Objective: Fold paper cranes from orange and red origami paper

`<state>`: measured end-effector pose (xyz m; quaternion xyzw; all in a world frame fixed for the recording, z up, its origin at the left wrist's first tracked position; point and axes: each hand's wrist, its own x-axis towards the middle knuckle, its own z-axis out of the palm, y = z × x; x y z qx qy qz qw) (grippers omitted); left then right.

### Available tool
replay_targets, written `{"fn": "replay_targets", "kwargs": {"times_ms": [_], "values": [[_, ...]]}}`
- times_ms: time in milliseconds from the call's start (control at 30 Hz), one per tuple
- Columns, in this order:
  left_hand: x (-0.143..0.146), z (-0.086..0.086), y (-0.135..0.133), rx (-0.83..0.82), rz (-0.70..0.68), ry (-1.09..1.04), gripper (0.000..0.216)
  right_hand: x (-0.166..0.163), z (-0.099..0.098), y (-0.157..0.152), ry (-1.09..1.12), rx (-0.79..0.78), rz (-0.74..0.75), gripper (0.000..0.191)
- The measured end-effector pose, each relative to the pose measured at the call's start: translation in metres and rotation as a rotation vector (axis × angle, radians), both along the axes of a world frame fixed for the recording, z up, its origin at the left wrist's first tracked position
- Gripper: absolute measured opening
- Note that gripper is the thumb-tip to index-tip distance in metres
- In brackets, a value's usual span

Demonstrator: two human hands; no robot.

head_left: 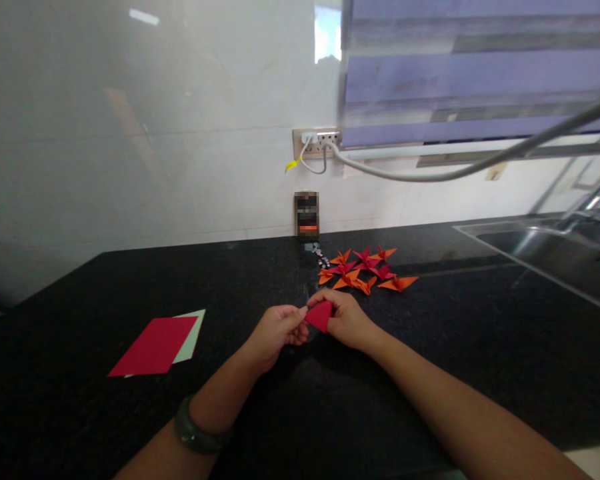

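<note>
A small folded piece of red paper [320, 316] is held between my two hands, above the dark countertop. My left hand [279, 331] pinches its left corner between thumb and fingers. From the other side, my right hand [349, 319] grips the paper, its fingers bent over the upper edge and partly covering it. Just beyond my hands lies a group of folded orange [399, 284] and red paper cranes [367, 259]. Off to the left, a red paper sheet [156, 345] rests on top of a pale green sheet [190, 341].
Against the wall stands a phone-like object [307, 215] with a blurred-out front, a beaded strap [321, 255] lying before it. A sink [545, 243] is set into the countertop [260, 427] at right. A thick grey cable [430, 177] hangs from the wall socket [316, 141].
</note>
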<state>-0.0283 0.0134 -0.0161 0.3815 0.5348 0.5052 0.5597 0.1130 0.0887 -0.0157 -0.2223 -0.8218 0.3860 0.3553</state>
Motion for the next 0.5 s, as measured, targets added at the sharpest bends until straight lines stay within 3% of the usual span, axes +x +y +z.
{"fn": "replay_targets", "kwargs": {"times_ms": [233, 400, 500], "values": [[0.0012, 0.0001, 0.0018, 0.037, 0.075, 0.066, 0.029, -0.0044, -0.0081, 0.0017, 0.114, -0.29, 0.029, 0.035], [0.0039, 0.0054, 0.0022, 0.137, 0.215, 0.303, 0.029, -0.0088, -0.0041, 0.0054, 0.266, -0.562, -0.052, 0.014], [0.0038, 0.0056, 0.0016, 0.175, 0.243, 0.415, 0.03, -0.0071, 0.0011, 0.0056, 0.272, -0.667, -0.06, 0.027]]}}
